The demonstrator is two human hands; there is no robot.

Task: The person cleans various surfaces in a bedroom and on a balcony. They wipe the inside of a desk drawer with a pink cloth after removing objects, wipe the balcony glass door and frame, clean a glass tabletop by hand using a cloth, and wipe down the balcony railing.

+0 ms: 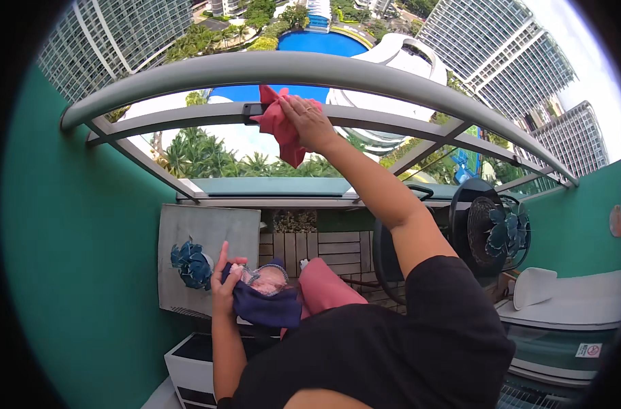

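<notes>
With my right arm stretched forward, my right hand (309, 124) presses a crumpled coral-red cloth (281, 129) onto the flat lower rail (375, 120) of the balcony railing. Its fingers are bent over the cloth, beside a small dark bracket (252, 113) on the rail. Low on the left, my left hand (226, 279) grips the edge of a navy cloth bag (266, 307), its index finger pointing up. Inside the bag's open top shows something pink with a patterned trim (268, 278); I cannot make out what it is.
A thick rounded top rail (310, 68) arches above the lower one, with a pool and towers far below. A grey table (181, 293) at left holds a blue leafy ornament (191, 264). Dark chairs (390, 255) stand at right. Green walls (58, 238) flank both sides.
</notes>
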